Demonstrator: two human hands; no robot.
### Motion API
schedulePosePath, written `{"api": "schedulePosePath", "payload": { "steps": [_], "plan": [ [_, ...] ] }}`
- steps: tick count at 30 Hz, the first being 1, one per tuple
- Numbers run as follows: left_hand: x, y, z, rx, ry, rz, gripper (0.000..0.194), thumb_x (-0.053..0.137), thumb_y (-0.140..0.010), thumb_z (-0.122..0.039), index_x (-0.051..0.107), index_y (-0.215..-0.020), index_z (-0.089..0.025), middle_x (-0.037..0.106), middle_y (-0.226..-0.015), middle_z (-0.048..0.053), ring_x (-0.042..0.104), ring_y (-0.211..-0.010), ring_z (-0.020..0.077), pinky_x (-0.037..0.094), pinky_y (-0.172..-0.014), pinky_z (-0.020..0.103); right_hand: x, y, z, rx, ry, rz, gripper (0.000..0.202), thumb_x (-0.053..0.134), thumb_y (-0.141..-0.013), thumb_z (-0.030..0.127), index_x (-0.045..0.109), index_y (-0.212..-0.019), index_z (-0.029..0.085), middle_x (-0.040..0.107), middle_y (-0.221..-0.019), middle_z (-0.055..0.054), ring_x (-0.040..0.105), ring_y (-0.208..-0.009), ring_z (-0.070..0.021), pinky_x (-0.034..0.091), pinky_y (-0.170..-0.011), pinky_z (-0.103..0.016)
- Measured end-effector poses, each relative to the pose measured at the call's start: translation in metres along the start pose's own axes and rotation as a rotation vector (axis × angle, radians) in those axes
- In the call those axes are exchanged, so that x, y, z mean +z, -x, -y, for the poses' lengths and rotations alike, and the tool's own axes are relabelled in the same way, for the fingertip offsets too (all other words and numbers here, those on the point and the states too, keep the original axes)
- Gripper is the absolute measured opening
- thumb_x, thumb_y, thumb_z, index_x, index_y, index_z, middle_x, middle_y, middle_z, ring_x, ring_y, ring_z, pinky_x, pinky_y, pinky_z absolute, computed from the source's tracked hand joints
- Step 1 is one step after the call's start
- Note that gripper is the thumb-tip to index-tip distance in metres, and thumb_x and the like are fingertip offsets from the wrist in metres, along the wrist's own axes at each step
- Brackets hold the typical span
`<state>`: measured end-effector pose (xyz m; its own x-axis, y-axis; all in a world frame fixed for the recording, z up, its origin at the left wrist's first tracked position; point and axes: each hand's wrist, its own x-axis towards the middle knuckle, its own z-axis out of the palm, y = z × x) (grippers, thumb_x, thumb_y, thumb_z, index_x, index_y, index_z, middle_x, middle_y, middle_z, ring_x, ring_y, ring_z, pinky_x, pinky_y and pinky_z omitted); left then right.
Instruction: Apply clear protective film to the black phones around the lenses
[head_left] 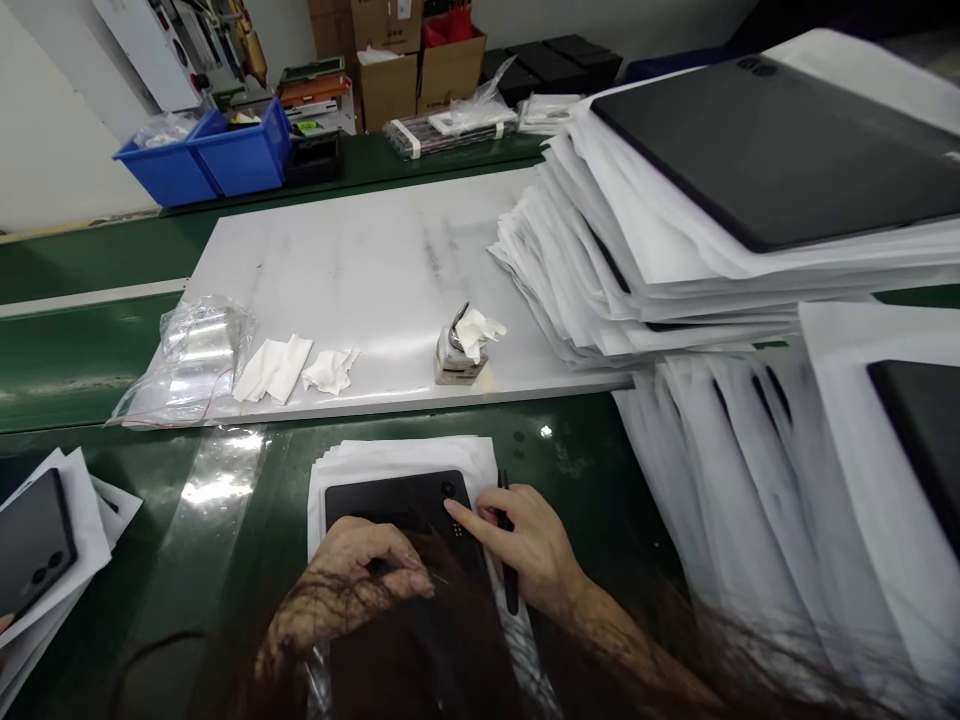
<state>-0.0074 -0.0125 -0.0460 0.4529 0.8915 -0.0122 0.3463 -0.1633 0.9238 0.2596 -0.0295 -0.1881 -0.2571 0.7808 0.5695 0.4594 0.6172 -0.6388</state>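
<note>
Holding slim black plastic-like tool in right fingers, index extended onto flat black rectangular panel; curling left fingers above panel, grip indeterminable.

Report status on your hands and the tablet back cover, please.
Left hand over black tablet back cover. Right hand holding black stick, one digit beside camera opening. Hair strands partly blocking view.

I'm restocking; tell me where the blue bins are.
The blue bins are at upper left in the head view, beside a black tray, left of the cardboard boxes.
</note>
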Motion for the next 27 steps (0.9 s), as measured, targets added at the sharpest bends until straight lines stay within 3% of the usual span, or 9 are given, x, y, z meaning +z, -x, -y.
{"api": "schedulePosePath", "payload": {
  "steps": [4, 7, 11, 14, 16, 19, 22, 25, 27],
  "plan": [
    [0.000, 0.000, -0.004, -0.049, 0.054, -0.012, 0.009, 0.072, -0.072, -0.022, 0.070, -0.068, -0.030, 0.077, -0.063, -0.004, 0.071, -0.054, 0.0228, 0.056, -0.054, 0.028, -0.007, -0.011, -0.008, -0.035, 0.081, -0.083, 0.059, 0.070, -0.120, 0.014, 0.097, -0.152, 0.055, 0.090, -0.097, -0.003, 0.077, -0.079, -0.0248, 0.057, -0.070, -0.039],
    [-0.008, -0.004, -0.009, -0.100, 0.096, 0.067, 0.010, 0.071, -0.073, -0.022, 0.070, -0.068, -0.030, 0.077, -0.064, -0.004, 0.072, -0.057, 0.0229, 0.056, -0.052, 0.027, -0.006, -0.034, -0.013, 0.093, 0.075, -0.150, 0.044, 0.075, -0.120, 0.026, 0.099, -0.151, 0.046, 0.092, -0.114, -0.008, 0.085, -0.095, -0.0320, 0.069, -0.081, -0.047],
    [-0.029, -0.018, -0.013, -0.059, 0.103, 0.124, 0.006, 0.070, -0.075, -0.023, 0.071, -0.071, -0.027, 0.078, -0.079, 0.000, 0.072, -0.077, 0.0254, 0.056, -0.069, 0.032, 0.001, -0.071, -0.017, 0.222, 0.058, -0.046, 0.023, 0.083, -0.115, 0.039, 0.101, -0.129, 0.034, 0.091, -0.115, -0.010, 0.085, -0.103, -0.0342, 0.071, -0.090, -0.048],
    [-0.045, -0.031, -0.015, -0.039, -0.001, 0.016, 0.005, 0.074, -0.071, -0.024, 0.071, -0.068, -0.026, 0.068, -0.113, 0.003, 0.047, -0.119, 0.0315, 0.033, -0.100, 0.045, 0.001, -0.084, -0.015, 0.188, 0.046, -0.012, 0.017, 0.084, -0.113, 0.033, 0.096, -0.100, 0.033, 0.089, -0.100, -0.006, 0.081, -0.089, -0.0294, 0.065, -0.082, -0.044],
    [-0.052, -0.040, -0.018, -0.053, -0.047, -0.008, 0.005, 0.075, -0.069, -0.026, 0.070, -0.066, -0.026, 0.058, -0.127, 0.003, 0.031, -0.129, 0.0319, 0.022, -0.104, 0.049, -0.001, -0.087, -0.009, 0.145, 0.042, -0.045, 0.025, 0.082, -0.115, 0.031, 0.093, -0.093, 0.033, 0.088, -0.095, -0.006, 0.079, -0.084, -0.0288, 0.064, -0.079, -0.044],
    [-0.056, -0.050, -0.024, -0.065, -0.043, 0.044, 0.006, 0.074, -0.070, -0.027, 0.070, -0.066, -0.025, 0.055, -0.129, 0.003, 0.039, -0.125, 0.0308, 0.031, -0.100, 0.045, -0.007, -0.089, 0.009, 0.046, 0.009, -0.138, 0.030, 0.078, -0.120, 0.031, 0.094, -0.096, 0.034, 0.089, -0.094, -0.007, 0.080, -0.083, -0.0299, 0.067, -0.076, -0.046],
    [-0.054, -0.053, -0.031, -0.058, 0.001, 0.133, 0.008, 0.075, -0.068, -0.025, 0.070, -0.063, -0.023, 0.069, -0.106, 0.004, 0.062, -0.101, 0.0286, 0.047, -0.085, 0.035, -0.015, -0.096, 0.028, -0.016, -0.116, -0.214, 0.027, 0.078, -0.120, 0.030, 0.096, -0.101, 0.038, 0.091, -0.092, -0.005, 0.083, -0.080, -0.0307, 0.074, -0.071, -0.047],
    [-0.053, -0.049, -0.036, -0.035, 0.033, 0.120, 0.011, 0.076, -0.067, -0.026, 0.069, -0.061, -0.021, 0.072, -0.075, 0.002, 0.068, -0.075, 0.0254, 0.051, -0.070, 0.030, -0.023, -0.102, 0.040, 0.115, -0.292, -0.308, 0.022, 0.082, -0.117, 0.034, 0.101, -0.111, 0.041, 0.097, -0.100, -0.006, 0.092, -0.086, -0.0341, 0.083, -0.077, -0.050],
    [-0.055, -0.044, -0.040, -0.009, 0.036, 0.060, 0.012, 0.074, -0.068, -0.028, 0.069, -0.060, -0.021, 0.070, -0.068, 0.001, 0.067, -0.069, 0.0250, 0.051, -0.065, 0.029, -0.026, -0.096, 0.044, 0.289, -0.428, -0.382, 0.020, 0.083, -0.117, 0.043, 0.103, -0.120, 0.043, 0.098, -0.099, -0.006, 0.093, -0.079, -0.0342, 0.083, -0.070, -0.048]
  ]
}}
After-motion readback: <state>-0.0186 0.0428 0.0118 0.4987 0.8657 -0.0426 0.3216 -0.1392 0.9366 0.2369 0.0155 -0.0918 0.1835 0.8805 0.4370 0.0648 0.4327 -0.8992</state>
